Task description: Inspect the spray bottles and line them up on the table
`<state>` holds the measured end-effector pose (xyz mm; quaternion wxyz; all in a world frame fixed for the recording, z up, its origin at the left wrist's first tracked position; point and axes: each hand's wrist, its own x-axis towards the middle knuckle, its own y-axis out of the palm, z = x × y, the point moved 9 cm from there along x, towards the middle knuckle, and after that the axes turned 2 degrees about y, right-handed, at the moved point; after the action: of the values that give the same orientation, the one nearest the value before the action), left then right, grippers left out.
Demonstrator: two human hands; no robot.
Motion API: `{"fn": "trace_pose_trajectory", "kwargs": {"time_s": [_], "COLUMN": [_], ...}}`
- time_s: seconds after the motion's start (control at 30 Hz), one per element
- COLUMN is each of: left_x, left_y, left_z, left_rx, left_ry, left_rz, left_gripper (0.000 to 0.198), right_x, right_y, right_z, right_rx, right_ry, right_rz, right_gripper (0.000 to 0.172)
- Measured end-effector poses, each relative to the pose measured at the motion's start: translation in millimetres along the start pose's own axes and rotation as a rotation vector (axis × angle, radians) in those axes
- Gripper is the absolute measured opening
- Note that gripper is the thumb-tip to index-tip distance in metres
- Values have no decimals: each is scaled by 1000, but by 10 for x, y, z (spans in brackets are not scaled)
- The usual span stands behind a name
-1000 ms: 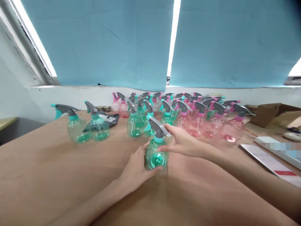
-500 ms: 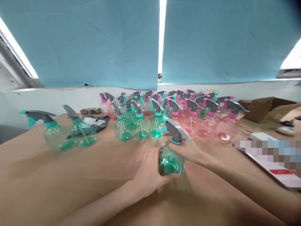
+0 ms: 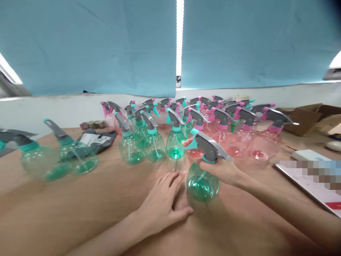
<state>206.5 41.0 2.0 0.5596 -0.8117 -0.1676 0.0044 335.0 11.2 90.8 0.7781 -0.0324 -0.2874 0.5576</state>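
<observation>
My right hand (image 3: pixel 221 170) is wrapped round the neck of a green spray bottle (image 3: pixel 204 186), just under its grey and teal trigger head. The bottle is see-through and round, and leans slightly. Beside it on the left, my left hand (image 3: pixel 169 199) is open over the table, fingers apart and holding nothing. Just beyond the hands stands another green spray bottle (image 3: pixel 176 146). To its left are more green ones, among them a nearer spray bottle (image 3: pixel 155 147). Pink spray bottles (image 3: pixel 268 144) stand to the right of the held one.
At the left, two green spray bottles (image 3: pixel 39 161) stand apart from the group. Behind them lies a dark plastic packet (image 3: pixel 98 140) with a white label. A phone or tablet (image 3: pixel 309 185), a white box (image 3: pixel 306 155) and an open cardboard box (image 3: pixel 306 119) are on the right of the wooden table (image 3: pixel 106 202).
My left hand has let go of the bottle's body and moved slightly left and down. The bottle, still in my right hand, has shifted a little right. The view has moved somewhat.
</observation>
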Motion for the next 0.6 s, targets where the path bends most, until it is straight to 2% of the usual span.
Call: {"fn": "trace_pose_trajectory", "kwargs": {"time_s": [0.17, 0.47, 0.6], "left_x": [-33, -28, -23], "left_y": [57, 87, 56], "left_z": [58, 67, 62], "left_rx": [28, 15, 10], "left_ry": [-6, -20, -9], "left_rz": [58, 82, 62], "left_gripper": [71, 70, 70], "right_x": [58, 57, 48], "right_y": [-116, -103, -117], "right_z": [-152, -171, -206], "right_rx": [-127, -68, -50], "right_ry": [127, 90, 119], "right_rz": [-64, -49, -64], "right_gripper": [48, 44, 33]}}
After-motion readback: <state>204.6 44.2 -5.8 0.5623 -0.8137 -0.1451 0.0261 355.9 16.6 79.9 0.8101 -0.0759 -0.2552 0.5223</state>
